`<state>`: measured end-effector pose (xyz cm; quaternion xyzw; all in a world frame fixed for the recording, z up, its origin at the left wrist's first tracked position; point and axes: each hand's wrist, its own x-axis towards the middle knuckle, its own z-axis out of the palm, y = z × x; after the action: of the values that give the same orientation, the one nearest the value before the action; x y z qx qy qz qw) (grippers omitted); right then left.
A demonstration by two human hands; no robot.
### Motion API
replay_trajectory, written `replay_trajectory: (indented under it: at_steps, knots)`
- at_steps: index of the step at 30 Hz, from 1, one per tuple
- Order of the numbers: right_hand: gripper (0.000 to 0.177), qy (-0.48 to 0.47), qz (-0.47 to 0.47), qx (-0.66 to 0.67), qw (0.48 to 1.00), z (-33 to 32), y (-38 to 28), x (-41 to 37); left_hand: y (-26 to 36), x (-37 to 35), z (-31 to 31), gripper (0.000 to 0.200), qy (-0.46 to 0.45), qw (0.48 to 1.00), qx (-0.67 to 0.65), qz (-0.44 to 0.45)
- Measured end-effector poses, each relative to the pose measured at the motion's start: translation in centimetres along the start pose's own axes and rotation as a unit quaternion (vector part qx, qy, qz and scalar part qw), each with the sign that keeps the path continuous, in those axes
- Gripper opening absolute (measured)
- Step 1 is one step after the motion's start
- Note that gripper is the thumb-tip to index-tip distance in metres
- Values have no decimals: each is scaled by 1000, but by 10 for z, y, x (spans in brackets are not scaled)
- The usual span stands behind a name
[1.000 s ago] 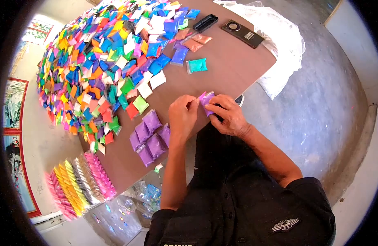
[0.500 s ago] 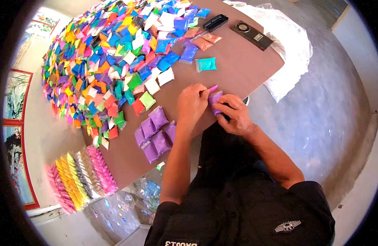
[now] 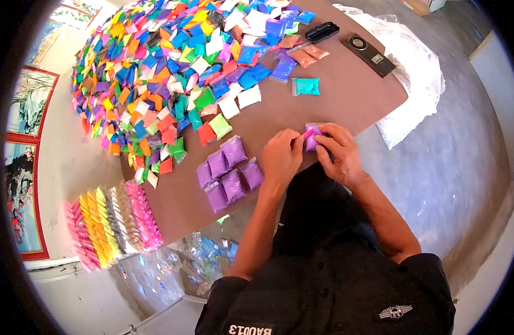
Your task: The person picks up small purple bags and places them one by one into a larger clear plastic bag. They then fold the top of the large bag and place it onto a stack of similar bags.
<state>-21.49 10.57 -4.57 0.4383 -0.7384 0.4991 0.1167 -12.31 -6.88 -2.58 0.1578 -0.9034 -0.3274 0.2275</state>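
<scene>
My left hand [image 3: 283,155] is closed on a slim pink stick-like tool [image 3: 308,133], whose exact kind I cannot make out. Its tip lies over a purple clay packet [image 3: 311,144] at the table's near edge. My right hand [image 3: 343,156] pinches that packet from the right side, with the thumb and fingers covering part of it. Left of my left forearm, several similar purple packets [image 3: 233,185] rest in a cluster on the brown table [image 3: 279,120].
A large heap of coloured packets [image 3: 173,67] covers the table's far left. Rows of bundled packets [image 3: 114,223] stand at the left edge. A teal packet [image 3: 306,86], a black tray [image 3: 322,32], a dark device [image 3: 368,54] and white plastic sheeting [image 3: 421,84] are farther right.
The pink tool has come from beside the purple packet to lie over it, and my hands are closer together. The whole view has shifted slightly.
</scene>
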Motion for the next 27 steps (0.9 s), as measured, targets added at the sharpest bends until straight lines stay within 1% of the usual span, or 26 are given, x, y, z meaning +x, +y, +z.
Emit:
replay_trajectory:
  at_steps: [4,6,7,9,12,13,15,18,21,22,26,27]
  knots:
    - [25,-9,-2,8,1000,-2,0,2,-9,10,3,13,28,999,29,32]
    - [24,-15,2,10,1000,-3,2,1,-6,7,1,14,29,999,-26,-36]
    - [24,-15,3,9,1000,-4,2,1,3,4,-4,14,28,999,-27,-36]
    - [23,-9,7,6,1000,-5,1,2,22,-11,-15,15,23,993,-88,-80]
    - [23,0,9,2,1000,-1,2,2,36,-32,-13,16,17,988,-125,-89]
    - [23,-2,10,3,1000,1,3,2,32,-34,-11,16,17,988,-125,-91]
    - [25,13,-5,-8,1000,2,2,3,23,-33,-5,14,20,995,-70,-65]
    - [26,23,4,-21,999,3,-2,6,12,-23,-4,13,34,998,-42,-41]
    - [26,23,19,-26,999,5,-2,4,2,-14,-3,14,51,997,-17,-59]
    - [26,23,20,-27,999,6,-3,2,-3,-11,-2,15,60,998,3,-23]
    - [23,29,24,-30,999,9,-2,2,-1,-17,-2,15,83,996,5,-31]
    - [22,33,19,-28,999,8,-1,3,6,-22,-4,15,79,995,-23,-54]
